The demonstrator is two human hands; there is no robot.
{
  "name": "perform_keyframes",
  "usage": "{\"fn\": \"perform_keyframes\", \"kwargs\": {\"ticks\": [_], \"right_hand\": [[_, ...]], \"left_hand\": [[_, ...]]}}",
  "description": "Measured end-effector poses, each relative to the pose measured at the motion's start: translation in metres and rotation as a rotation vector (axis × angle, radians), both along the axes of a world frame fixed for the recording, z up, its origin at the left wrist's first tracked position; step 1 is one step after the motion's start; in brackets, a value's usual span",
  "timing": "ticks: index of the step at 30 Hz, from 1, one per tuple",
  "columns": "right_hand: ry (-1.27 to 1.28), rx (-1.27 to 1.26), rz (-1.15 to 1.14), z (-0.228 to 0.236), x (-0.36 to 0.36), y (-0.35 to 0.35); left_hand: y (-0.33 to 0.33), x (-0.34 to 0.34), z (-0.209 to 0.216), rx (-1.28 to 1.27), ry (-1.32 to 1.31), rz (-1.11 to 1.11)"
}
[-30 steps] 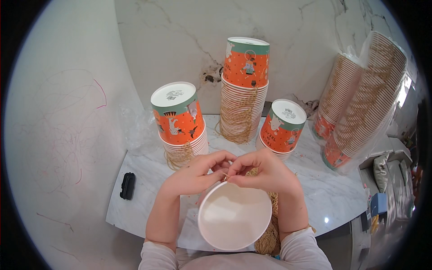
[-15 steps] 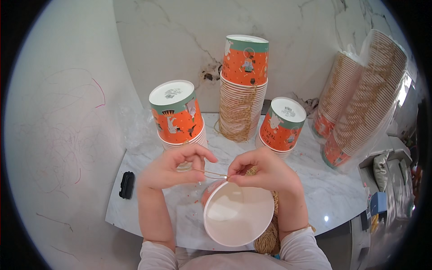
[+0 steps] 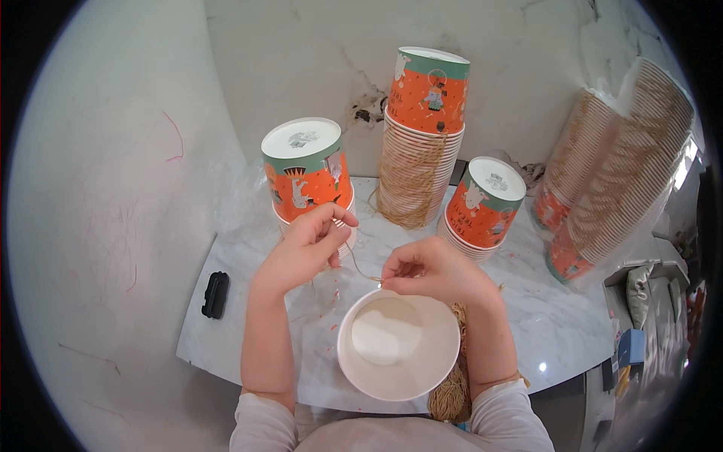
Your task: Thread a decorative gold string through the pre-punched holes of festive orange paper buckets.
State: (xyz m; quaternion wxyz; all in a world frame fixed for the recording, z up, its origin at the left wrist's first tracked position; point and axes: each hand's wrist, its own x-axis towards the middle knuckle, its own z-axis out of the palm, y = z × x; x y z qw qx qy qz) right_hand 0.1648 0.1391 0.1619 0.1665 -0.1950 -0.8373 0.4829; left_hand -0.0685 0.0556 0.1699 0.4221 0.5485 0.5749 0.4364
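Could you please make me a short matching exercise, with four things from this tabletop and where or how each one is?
1. Thin cord
2. Open cup
3. Black case
4. Tallest stack of cups

A. At the left side of the table
B. Upside down, near the marble wall
C. Curving between the left hand and the right hand
D. White inside, mouth facing upward

Pairs: 1-C, 2-D, 3-A, 4-B

This looks like a home. Right of the marble-patterned table point(image 3: 550, 320) stands a grey sofa point(image 3: 664, 324) with a shiny cushion point(image 3: 639, 294); left of it, loose scribbles point(image 3: 181, 139) run over a pale wall point(image 3: 143, 203).
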Motion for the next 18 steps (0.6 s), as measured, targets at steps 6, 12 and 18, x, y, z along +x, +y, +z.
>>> {"fn": "perform_keyframes", "kwargs": {"ticks": [6,12,18], "right_hand": [[-0.111,0.041,0.022,-0.013,-0.015,0.006],[0.033,0.05,-0.033,-0.018,-0.009,0.009],[0.164,-0.197,-0.061,-0.011,-0.013,0.01]], "left_hand": [[0.016,-0.007,-0.026,0.276,0.049,0.081],[0.012,-0.001,-0.019,0.047,0.127,-0.021],[0.011,-0.006,-0.024,0.079,0.305,-0.121]]}}
